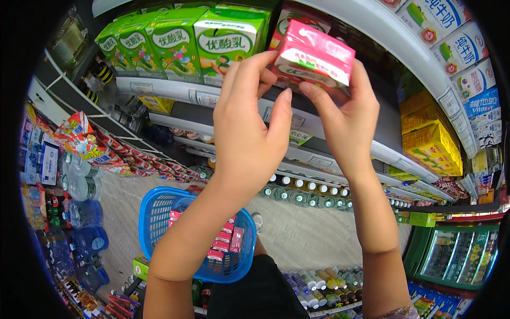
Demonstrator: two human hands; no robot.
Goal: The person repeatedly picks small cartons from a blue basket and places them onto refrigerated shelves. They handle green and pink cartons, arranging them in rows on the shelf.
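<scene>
A pink-and-white drink carton (314,54) is tilted in front of the shelf, its top face towards me. My right hand (346,107) grips its right side, with the thumb at the lower front edge. My left hand (251,107) is at the carton's left edge; its fingers are curled and the thumb stands apart from the carton. Whether the left fingertips press on it is hard to see. Another red carton (285,22) stands behind on the shelf. Green drink cartons (223,44) fill the shelf to the left.
Below my left forearm, a blue plastic basket (159,207) contains several pink cartons (223,237). Yellow cartons (432,143) sit on the shelf at right, under white milk cartons (458,52). Hanging snack packets (91,145) and large water bottles (83,215) line the left. A green-framed display fridge (458,255) stands at lower right.
</scene>
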